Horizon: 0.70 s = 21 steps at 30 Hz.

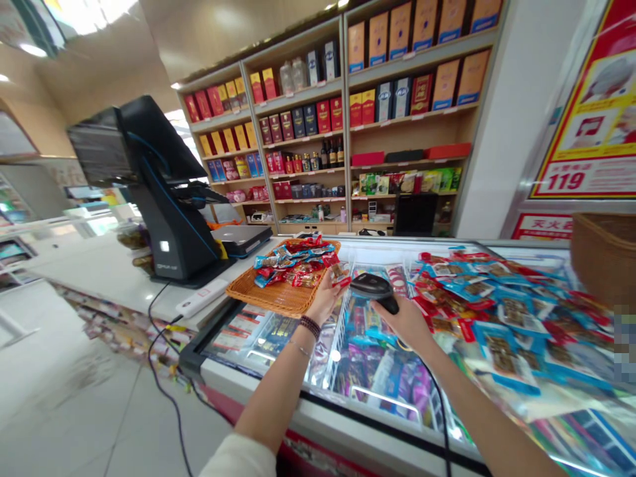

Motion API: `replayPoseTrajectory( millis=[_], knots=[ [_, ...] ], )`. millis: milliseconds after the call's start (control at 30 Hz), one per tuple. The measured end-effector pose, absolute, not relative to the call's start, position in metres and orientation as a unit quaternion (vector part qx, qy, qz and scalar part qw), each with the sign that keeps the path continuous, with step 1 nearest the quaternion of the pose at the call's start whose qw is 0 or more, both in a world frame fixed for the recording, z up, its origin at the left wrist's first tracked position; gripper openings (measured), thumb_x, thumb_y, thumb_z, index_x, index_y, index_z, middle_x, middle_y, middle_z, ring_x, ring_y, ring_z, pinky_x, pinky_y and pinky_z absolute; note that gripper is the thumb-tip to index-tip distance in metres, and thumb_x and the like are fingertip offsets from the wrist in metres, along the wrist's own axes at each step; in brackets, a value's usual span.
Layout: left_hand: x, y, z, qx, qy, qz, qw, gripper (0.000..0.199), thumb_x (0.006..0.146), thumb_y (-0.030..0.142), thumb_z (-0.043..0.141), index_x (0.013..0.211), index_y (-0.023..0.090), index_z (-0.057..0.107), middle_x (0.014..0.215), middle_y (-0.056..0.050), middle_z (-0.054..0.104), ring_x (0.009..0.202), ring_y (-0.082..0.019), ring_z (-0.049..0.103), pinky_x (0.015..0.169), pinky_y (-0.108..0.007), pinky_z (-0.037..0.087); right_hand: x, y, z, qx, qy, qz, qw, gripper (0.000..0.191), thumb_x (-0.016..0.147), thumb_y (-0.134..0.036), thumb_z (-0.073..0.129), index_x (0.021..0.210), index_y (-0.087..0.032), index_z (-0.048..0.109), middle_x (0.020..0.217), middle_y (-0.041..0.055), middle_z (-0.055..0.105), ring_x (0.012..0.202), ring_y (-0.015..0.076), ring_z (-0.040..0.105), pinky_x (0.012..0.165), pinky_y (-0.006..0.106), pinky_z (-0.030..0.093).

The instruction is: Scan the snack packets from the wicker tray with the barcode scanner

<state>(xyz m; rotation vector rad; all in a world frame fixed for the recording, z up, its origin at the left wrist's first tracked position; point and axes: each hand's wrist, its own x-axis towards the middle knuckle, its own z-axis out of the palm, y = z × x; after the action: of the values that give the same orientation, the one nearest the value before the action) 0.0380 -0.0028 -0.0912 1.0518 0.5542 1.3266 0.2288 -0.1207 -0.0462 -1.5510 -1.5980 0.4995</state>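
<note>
A small red snack packet (340,273) is pinched in my left hand (325,297), at the right edge of a wicker basket (258,295). Inside that basket lie several red and blue snack packets (298,262). My right hand (405,323) is wrapped round the handle of a black barcode scanner (371,286), whose head points left toward the packet. A black cable hangs down from below my right hand. On the freezer's glass top to the right is a large pile of red and blue packets (497,291).
A glass-topped freezer (238,391) spans the front. At left, a counter (94,255) carries a black register (166,225), a flat scale (241,237) and a white power strip (201,298). Cables hang beside it. A brown basket (603,255) stands at far right; stocked shelves (308,93) are behind.
</note>
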Motion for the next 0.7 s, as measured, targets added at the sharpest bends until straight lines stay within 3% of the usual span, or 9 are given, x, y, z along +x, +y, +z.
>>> replayPoseTrajectory(
  millis=[167, 367, 600, 700],
  knots=[
    [0.057, 0.004, -0.077, 0.478, 0.253, 0.555, 0.632, 0.069, 0.075, 0.009, 0.072, 0.138, 0.025, 0.047, 0.12, -0.009, 0.068, 0.107, -0.018, 0.069, 0.107, -0.042, 0.047, 0.266, -0.12, -0.045, -0.621, -0.592, 0.198, 0.474, 0.042, 0.078, -0.064, 0.055, 0.066, -0.024, 0.053, 0.042, -0.0007, 0.054, 0.042, 0.0205, 0.057, 0.049, 0.03, 0.041],
    [0.115, 0.024, -0.054, 0.519, 0.302, 0.493, 0.629, 0.052, 0.075, 0.005, 0.069, 0.125, 0.016, 0.059, 0.096, -0.007, 0.071, 0.088, -0.017, 0.072, 0.097, -0.038, 0.055, 0.368, -0.139, -0.035, -0.682, -0.51, 0.136, 0.505, 0.041, 0.076, -0.064, 0.057, 0.064, -0.025, 0.051, 0.042, -0.0014, 0.054, 0.037, 0.0182, 0.052, 0.044, 0.03, 0.038],
    [0.226, 0.029, -0.04, 0.558, 0.254, 0.409, 0.675, 0.042, 0.074, 0.0, 0.067, 0.114, 0.012, 0.064, 0.088, -0.006, 0.071, 0.076, -0.014, 0.07, 0.09, -0.034, 0.056, 0.467, -0.188, -0.026, -0.759, -0.431, 0.046, 0.487, 0.042, 0.076, -0.064, 0.054, 0.061, -0.026, 0.05, 0.038, -0.0005, 0.052, 0.038, 0.0203, 0.055, 0.049, 0.032, 0.041],
    [0.274, 0.027, -0.043, 0.581, 0.241, 0.374, 0.682, 0.045, 0.073, 0.001, 0.068, 0.117, 0.013, 0.064, 0.093, -0.008, 0.071, 0.077, -0.015, 0.069, 0.083, -0.03, 0.057, 0.485, -0.207, -0.03, -0.781, -0.411, 0.028, 0.469, 0.042, 0.077, -0.065, 0.052, 0.064, -0.025, 0.052, 0.038, 0.0005, 0.053, 0.04, 0.0217, 0.057, 0.051, 0.032, 0.041]
  ],
)
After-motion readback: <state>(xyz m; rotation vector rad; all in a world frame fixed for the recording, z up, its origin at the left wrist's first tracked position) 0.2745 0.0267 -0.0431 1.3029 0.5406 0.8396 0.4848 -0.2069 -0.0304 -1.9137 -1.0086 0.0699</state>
